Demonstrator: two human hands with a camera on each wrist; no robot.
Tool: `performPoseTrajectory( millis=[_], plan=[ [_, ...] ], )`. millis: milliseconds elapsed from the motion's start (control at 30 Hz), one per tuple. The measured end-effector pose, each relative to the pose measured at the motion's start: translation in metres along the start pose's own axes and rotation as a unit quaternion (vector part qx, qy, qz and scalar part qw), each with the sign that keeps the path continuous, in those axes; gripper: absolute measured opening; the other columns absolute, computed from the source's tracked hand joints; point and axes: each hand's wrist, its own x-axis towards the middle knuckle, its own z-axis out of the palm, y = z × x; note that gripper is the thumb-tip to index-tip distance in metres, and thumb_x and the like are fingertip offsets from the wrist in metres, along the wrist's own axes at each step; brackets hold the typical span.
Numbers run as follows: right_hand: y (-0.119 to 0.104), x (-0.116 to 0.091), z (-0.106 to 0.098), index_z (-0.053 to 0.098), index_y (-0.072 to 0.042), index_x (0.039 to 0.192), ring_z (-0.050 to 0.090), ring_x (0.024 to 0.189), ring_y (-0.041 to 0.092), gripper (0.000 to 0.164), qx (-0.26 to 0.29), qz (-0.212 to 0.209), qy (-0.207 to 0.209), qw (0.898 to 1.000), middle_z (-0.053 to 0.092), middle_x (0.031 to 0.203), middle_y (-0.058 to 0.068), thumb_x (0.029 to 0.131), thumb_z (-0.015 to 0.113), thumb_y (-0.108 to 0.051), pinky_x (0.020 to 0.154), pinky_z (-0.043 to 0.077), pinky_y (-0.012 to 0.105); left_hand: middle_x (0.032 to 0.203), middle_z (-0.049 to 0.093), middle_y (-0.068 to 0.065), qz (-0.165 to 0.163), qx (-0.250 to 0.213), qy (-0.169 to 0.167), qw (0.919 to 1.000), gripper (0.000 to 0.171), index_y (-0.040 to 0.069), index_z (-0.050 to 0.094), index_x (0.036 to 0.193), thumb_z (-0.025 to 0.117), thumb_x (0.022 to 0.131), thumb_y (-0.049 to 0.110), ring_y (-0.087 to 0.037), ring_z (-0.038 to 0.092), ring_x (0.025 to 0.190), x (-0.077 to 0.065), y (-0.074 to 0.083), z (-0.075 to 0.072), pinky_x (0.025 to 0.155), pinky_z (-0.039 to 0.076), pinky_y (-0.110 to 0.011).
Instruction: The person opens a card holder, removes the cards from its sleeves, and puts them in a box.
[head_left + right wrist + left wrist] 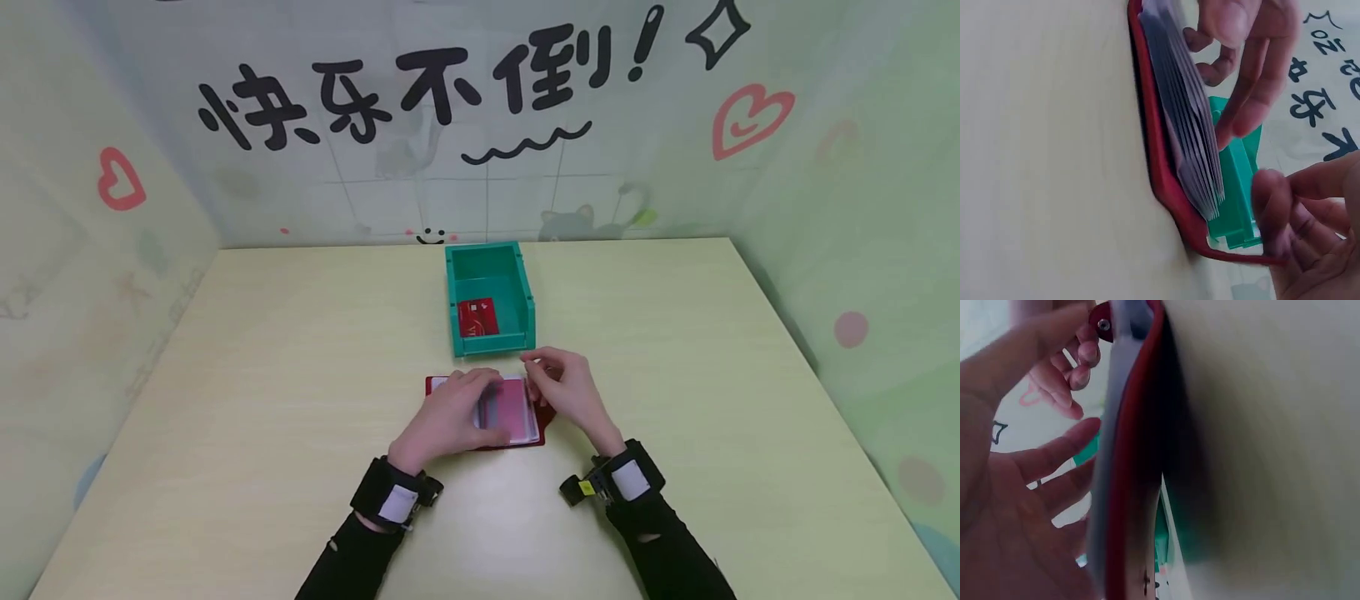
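Observation:
A red card holder (543,437) lies on the table with its clear plastic sleeves (513,408) uppermost, a pink sheet showing in the top one. My left hand (453,417) arches over it, thumb by the near edge and fingers by the far edge, holding it loosely from both sides. At the holder's right end, the fingers of my right hand (566,387) are curled and pinch the raised red flap (1235,255). A metal snap (1103,325) shows on this flap in the left wrist view. In the right wrist view the sleeves fan apart slightly.
Behind the holder stands a teal plastic bin (528,325), with a red card (477,317) in its near left part. Printed walls (375,192) close off the back and both sides of the pale table (300,350).

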Motion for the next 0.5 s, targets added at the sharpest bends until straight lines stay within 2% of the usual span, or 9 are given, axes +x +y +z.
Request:
performPoseTrajectory(
  millis=[100, 200, 500],
  plan=[
    [0.007, -0.002, 0.002, 0.07, 0.004, 0.114, 0.062, 0.06, 0.026, 0.022, 0.005, -0.007, 0.001, 1.0, 0.067, 0.074, 0.021, 0.099, 0.06, -0.009, 0.056, 0.052, 0.022, 0.139, 0.058, -0.01, 0.005, 0.022, -0.005, 0.9997, 0.086, 0.009, 0.051, 0.139, 0.092, 0.069, 0.038, -0.028, 0.053, 0.121, 0.0, 0.002, 0.004, 0.099, 0.052, -0.045],
    [0.012, -0.003, 0.004, 0.07, 0.004, 0.113, 0.066, 0.064, 0.027, 0.021, 0.007, -0.004, -0.008, 1.0, 0.07, 0.08, 0.022, 0.099, 0.061, -0.008, 0.06, 0.054, 0.021, 0.138, 0.058, -0.01, 0.0, 0.025, -0.004, 0.9997, 0.091, 0.01, 0.049, 0.14, 0.094, 0.066, 0.035, -0.027, 0.052, 0.118, 0.0, 0.002, 0.006, 0.097, 0.052, -0.044],
    [0.031, -0.008, 0.0, 0.071, 0.002, 0.112, 0.065, 0.072, 0.013, 0.02, 0.021, -0.007, -0.018, 1.0, 0.073, 0.09, 0.021, 0.097, 0.064, -0.01, 0.064, 0.053, 0.02, 0.141, 0.054, -0.008, -0.023, -0.018, -0.024, 0.9993, 0.094, 0.013, 0.045, 0.145, 0.094, 0.067, 0.031, -0.026, 0.051, 0.125, 0.001, 0.0, 0.002, 0.097, 0.056, -0.043]
  ],
)
